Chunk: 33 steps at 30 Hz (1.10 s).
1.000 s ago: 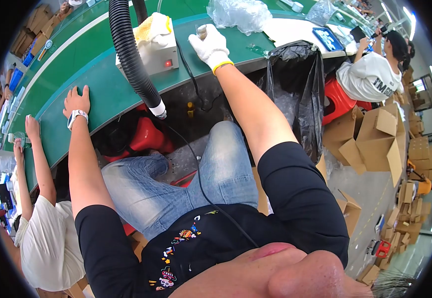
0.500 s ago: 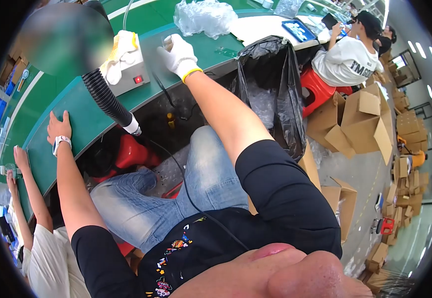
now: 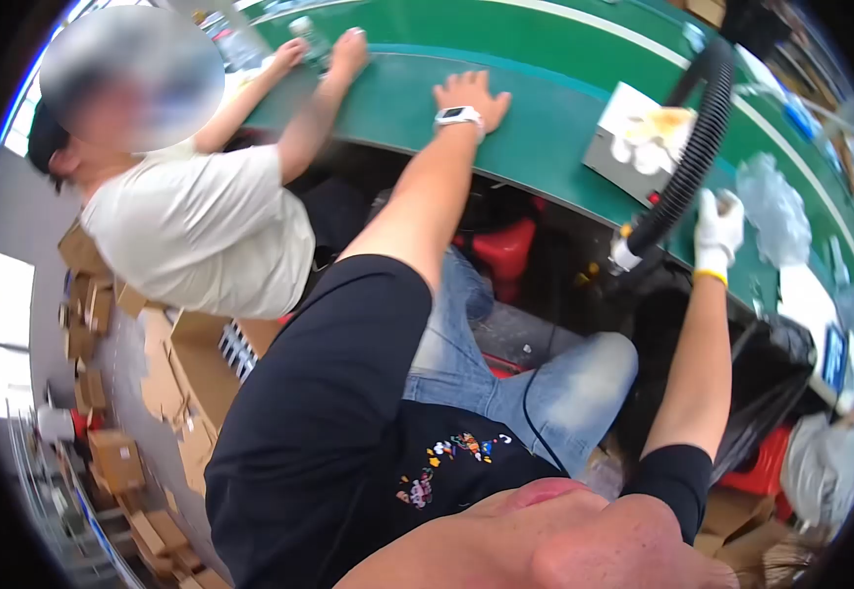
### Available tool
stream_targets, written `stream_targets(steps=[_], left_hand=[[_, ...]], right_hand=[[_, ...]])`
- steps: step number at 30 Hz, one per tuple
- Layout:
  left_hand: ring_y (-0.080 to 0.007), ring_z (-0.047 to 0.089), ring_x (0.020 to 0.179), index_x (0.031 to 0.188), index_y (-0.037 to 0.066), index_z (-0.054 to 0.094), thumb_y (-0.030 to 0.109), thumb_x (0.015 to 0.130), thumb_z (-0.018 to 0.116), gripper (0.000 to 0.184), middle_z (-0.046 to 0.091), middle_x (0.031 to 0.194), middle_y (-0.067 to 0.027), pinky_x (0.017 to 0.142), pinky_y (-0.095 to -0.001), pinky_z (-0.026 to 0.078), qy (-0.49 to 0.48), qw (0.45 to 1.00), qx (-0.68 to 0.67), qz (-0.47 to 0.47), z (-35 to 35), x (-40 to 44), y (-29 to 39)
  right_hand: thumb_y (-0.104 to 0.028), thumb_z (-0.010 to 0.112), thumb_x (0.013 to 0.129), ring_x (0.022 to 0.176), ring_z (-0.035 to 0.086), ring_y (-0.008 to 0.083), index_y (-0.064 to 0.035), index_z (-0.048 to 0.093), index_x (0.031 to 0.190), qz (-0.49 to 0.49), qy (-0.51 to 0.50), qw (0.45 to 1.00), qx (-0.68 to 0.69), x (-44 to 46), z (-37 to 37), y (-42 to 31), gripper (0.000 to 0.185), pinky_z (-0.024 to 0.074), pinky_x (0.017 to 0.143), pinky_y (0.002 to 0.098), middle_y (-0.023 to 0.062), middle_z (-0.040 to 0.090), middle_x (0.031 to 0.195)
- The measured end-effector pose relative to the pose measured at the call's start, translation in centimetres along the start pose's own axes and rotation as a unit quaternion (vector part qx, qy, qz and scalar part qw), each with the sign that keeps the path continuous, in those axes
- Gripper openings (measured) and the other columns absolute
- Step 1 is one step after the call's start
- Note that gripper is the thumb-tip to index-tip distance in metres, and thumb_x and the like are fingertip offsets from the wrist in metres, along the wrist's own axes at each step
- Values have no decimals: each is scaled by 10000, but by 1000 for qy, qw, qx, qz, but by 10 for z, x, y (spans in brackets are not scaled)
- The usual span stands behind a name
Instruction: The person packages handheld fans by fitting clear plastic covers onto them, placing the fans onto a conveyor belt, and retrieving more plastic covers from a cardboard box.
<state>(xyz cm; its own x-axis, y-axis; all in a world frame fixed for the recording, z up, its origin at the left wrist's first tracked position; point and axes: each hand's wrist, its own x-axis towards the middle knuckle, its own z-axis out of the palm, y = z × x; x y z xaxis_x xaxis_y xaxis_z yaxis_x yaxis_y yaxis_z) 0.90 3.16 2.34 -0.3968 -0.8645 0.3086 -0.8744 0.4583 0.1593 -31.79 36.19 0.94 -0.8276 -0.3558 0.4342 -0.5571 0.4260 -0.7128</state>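
My bare left hand point(image 3: 473, 105) lies spread on the green tabletop point(image 3: 387, 108), with a white watch point(image 3: 459, 116) on its wrist. My right hand point(image 3: 719, 231), in a white glove with a yellow cuff, is at the table's edge beside the black corrugated hose point(image 3: 694, 162). Its fingers are curled in, and whatever may be between them does not show. Between my hands stands a grey box point(image 3: 615, 157) with a red switch, and white-and-yellow gloves point(image 3: 651, 137) lie on top of it. A clear plastic bag point(image 3: 775, 206) rests just past my right hand.
To my left a co-worker in a white shirt point(image 3: 206, 231) holds a clear plastic item point(image 3: 309, 41) over the table. A black bag point(image 3: 771, 368) hangs at the right below the table edge. Cardboard boxes point(image 3: 117, 459) stand on the floor at the left.
My view has swung left, so the co-worker on that side now shows and the whole scene has shifted right. My left hand stays flat on the table; my gloved right hand remains near the box.
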Motion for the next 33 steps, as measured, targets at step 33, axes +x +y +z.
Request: stream_targets(steps=[33], left_hand=[[-314,467,1446,1483,205,569,675,929,479,732,500,1579,-69,1178,-513,367,-114,993,13,-5,-38,-14,13]], right_hand=[[-433,730,805,1018,721,306,-44,731,1176,33,-13,997,-64,-18,-19,-39,537,541,939,405,171,752,1054]])
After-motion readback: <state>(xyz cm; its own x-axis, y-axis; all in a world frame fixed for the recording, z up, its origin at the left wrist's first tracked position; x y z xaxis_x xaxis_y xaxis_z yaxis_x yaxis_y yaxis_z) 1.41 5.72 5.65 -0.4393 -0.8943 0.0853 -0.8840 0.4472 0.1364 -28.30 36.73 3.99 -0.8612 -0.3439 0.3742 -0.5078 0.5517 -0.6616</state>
